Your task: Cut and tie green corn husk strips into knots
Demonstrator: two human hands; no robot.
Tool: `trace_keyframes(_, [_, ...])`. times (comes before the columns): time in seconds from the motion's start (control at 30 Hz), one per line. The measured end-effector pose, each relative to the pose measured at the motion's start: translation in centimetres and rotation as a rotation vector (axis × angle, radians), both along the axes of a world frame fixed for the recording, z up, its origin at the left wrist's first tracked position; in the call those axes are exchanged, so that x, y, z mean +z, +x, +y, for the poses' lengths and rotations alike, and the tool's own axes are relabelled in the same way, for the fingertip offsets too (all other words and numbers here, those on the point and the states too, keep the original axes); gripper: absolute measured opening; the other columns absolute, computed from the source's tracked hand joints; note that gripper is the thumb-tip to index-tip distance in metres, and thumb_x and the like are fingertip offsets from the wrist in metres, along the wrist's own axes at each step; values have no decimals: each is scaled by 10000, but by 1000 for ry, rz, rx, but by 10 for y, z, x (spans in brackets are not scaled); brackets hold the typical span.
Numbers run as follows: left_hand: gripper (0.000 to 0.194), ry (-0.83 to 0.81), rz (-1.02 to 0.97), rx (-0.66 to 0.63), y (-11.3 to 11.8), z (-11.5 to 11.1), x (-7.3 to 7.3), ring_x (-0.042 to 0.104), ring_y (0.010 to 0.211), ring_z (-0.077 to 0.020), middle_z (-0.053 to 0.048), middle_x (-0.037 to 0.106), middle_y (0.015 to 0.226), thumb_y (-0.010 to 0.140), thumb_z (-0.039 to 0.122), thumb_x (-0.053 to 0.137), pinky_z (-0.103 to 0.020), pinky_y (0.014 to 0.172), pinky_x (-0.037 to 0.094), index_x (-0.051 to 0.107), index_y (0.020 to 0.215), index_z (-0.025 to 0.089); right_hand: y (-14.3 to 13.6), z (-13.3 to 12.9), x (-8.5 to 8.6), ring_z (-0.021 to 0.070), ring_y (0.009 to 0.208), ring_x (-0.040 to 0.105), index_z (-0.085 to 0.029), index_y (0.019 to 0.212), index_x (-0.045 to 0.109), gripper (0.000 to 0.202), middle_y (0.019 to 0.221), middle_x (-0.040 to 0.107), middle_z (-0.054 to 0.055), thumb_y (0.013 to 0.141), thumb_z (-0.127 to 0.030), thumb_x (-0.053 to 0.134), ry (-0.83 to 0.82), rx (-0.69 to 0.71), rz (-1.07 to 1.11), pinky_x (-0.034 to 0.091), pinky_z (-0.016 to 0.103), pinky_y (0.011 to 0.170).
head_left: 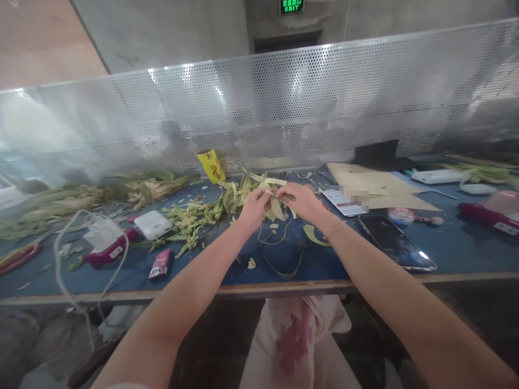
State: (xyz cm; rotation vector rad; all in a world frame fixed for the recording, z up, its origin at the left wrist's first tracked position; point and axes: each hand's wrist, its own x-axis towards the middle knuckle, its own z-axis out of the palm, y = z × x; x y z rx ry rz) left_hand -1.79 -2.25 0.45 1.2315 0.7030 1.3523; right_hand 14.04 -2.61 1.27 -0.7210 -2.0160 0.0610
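Note:
Over the middle of the blue tabletop, my left hand (257,204) and my right hand (298,197) are close together, fingers closed in a pinch. Between them is a pale green leaf strip (276,209), held by both; its end hangs below the fingers. Just behind and to the left lies a heap of similar curled strips (229,200), with cut scraps (190,221) spread beside it. A curved strip (314,236) rests under my right wrist. Thin cord (284,274) loops on the table below my hands. My fingertips partly hide the held strip.
A perforated metal screen (275,108) borders the table's back. At left are a white charger box (152,225), a white cable (59,259) and a pink packet (160,265). A black phone (397,243) and brown paper (373,181) lie at right. A yellow packet (211,165) stands behind.

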Motion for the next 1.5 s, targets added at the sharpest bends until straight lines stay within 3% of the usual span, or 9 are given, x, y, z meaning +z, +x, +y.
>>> trace_keyframes(0.17, [323, -31, -21, -27, -1, 0, 1, 586, 616, -81, -4, 633, 689, 630, 352, 756, -216, 635, 473, 598, 796, 124, 0, 2, -3, 188, 915, 594, -176, 878, 646, 234, 936, 669, 79, 835, -89, 433, 192, 11, -179, 440, 382, 888])
trace_keyframes(0.3, [288, -49, -18, -8, -1, 2, -1, 580, 605, -79, 8, 619, 680, 643, 323, 744, -219, 615, 474, 587, 787, 130, -1, -1, -3, 220, 983, 563, -167, 940, 626, 227, 992, 640, 98, 783, -91, 480, 242, -29, -337, 417, 420, 926])
trace_keyframes(0.4, [257, -51, 5, 7, 0, 2, -2, 561, 585, -67, 17, 606, 666, 651, 298, 729, -198, 575, 449, 587, 786, 132, -3, -3, -4, 235, 964, 548, -153, 898, 619, 189, 963, 628, 115, 757, -110, 501, 241, -68, -325, 415, 421, 916])
trace_keyframes(0.57, [319, -21, 2, -31, 1, -2, 0, 593, 615, -80, 5, 621, 673, 616, 346, 759, -227, 661, 495, 576, 772, 137, -8, -1, -8, 198, 822, 556, -168, 800, 606, 190, 834, 633, 83, 758, -107, 431, 66, -81, -57, 434, 345, 789])
trace_keyframes(0.7, [391, 29, 31, -33, 3, -2, -1, 627, 661, -104, -21, 648, 705, 583, 432, 775, -272, 750, 515, 580, 756, 141, -9, -1, -6, 162, 686, 542, -172, 738, 583, 132, 730, 624, 39, 779, -232, 473, -171, -148, 151, 408, 277, 649])
trace_keyframes(0.83, [417, 57, 66, -31, 5, 0, -4, 634, 662, -120, -34, 657, 706, 577, 475, 768, -295, 763, 522, 617, 769, 137, -10, -3, -1, 148, 640, 517, -181, 684, 542, 197, 666, 596, 11, 777, -351, 507, -297, -198, 263, 392, 264, 609])
trace_keyframes(1.1, [375, 36, 134, -55, 6, -4, -3, 613, 618, -118, -31, 640, 653, 572, 438, 781, -295, 716, 516, 651, 744, 130, -10, 3, -5, 138, 599, 523, -196, 677, 503, 161, 630, 572, -4, 701, -349, 544, -405, -177, 329, 410, 273, 604])
trace_keyframes(1.4, [325, -87, 82, -77, 4, -2, -2, 610, 625, -94, -35, 648, 675, 555, 330, 806, -245, 671, 501, 629, 732, 123, -9, 1, 0, 135, 571, 493, -192, 607, 481, 257, 561, 526, -10, 769, -387, 527, -412, -248, 195, 371, 269, 575])
trace_keyframes(1.5, [273, -97, 40, -56, 1, 2, -3, 604, 612, -79, -16, 638, 666, 592, 278, 783, -251, 708, 510, 608, 732, 121, -3, 5, 1, 125, 574, 487, -178, 611, 517, 298, 568, 524, -12, 805, -403, 494, -465, -194, 172, 372, 266, 570])
